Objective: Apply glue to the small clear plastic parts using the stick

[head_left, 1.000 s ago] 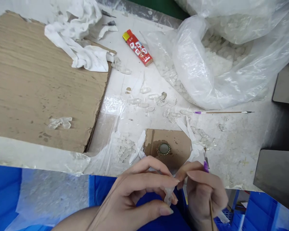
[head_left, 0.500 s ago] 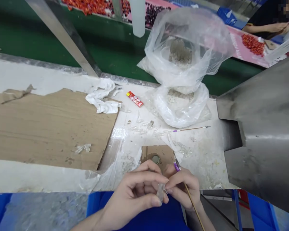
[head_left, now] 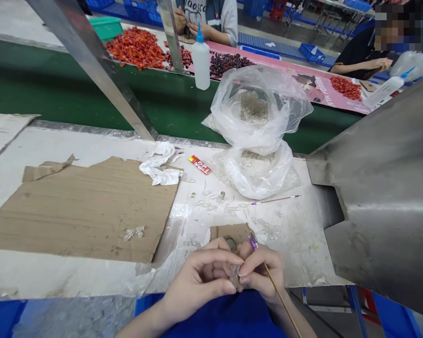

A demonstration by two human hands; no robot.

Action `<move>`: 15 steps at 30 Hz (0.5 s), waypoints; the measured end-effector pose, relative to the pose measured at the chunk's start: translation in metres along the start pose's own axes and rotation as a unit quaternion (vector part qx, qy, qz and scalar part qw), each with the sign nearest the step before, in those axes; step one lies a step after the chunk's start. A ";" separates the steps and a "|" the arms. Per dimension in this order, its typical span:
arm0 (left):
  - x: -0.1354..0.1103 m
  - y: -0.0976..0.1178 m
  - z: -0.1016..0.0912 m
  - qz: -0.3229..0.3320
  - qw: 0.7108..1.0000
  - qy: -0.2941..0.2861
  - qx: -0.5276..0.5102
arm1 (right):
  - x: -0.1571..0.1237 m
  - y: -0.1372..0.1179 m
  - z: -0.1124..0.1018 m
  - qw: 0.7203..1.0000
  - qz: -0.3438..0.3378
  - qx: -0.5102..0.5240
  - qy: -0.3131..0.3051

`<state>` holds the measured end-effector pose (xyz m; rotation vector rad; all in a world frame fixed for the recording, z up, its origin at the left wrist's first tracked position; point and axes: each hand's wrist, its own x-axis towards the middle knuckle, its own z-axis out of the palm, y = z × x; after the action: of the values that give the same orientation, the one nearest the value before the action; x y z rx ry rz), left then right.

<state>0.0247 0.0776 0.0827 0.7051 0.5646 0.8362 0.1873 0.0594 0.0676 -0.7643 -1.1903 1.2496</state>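
Between the thumb and fingers of my left hand (head_left: 206,277) is a small clear plastic piece (head_left: 234,276), its exact kind too small to make out. My right hand (head_left: 264,272) meets it, thumb and forefinger pinched at its right side. A thin paintbrush (head_left: 275,287) with a purple band also lies in my right hand, its dark tip pointing away from me and its wooden handle running down past the wrist. Just beyond my fingers, a bottle cap (head_left: 231,242) rests on a small cardboard piece (head_left: 218,232), partly hidden by my hands.
A second brush (head_left: 277,200) lies near two open plastic bags (head_left: 259,180) of clear pieces. Left are a cardboard sheet (head_left: 91,211), crumpled white cloth (head_left: 160,164) and a red packet (head_left: 199,165). A metal housing (head_left: 384,197) stands right. Across the green divider, people sit by red piles (head_left: 137,49).
The view has tilted upward, showing more of the far table and the people there. Both hands keep the clear piece between them, with little change in grip.
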 end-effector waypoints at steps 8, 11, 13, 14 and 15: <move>-0.013 0.011 0.002 0.103 0.986 0.012 0.127 | -0.002 -0.018 0.013 0.998 0.055 0.005 0.011; -0.014 0.011 0.002 0.135 0.977 0.009 0.165 | -0.004 -0.021 0.016 0.998 0.060 0.003 0.015; -0.016 0.010 0.002 0.161 0.969 0.003 0.186 | -0.004 -0.022 0.018 0.998 0.053 -0.001 0.015; -0.016 0.010 0.001 0.170 0.966 0.001 0.195 | -0.004 -0.022 0.018 0.999 0.047 -0.004 0.016; -0.017 0.010 0.001 0.178 0.963 -0.003 0.201 | -0.004 -0.022 0.019 0.999 0.040 -0.007 0.015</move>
<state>0.0114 0.0681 0.0938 1.2066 0.6196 1.0652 0.1765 0.0481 0.0922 -0.8452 -1.1536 1.2926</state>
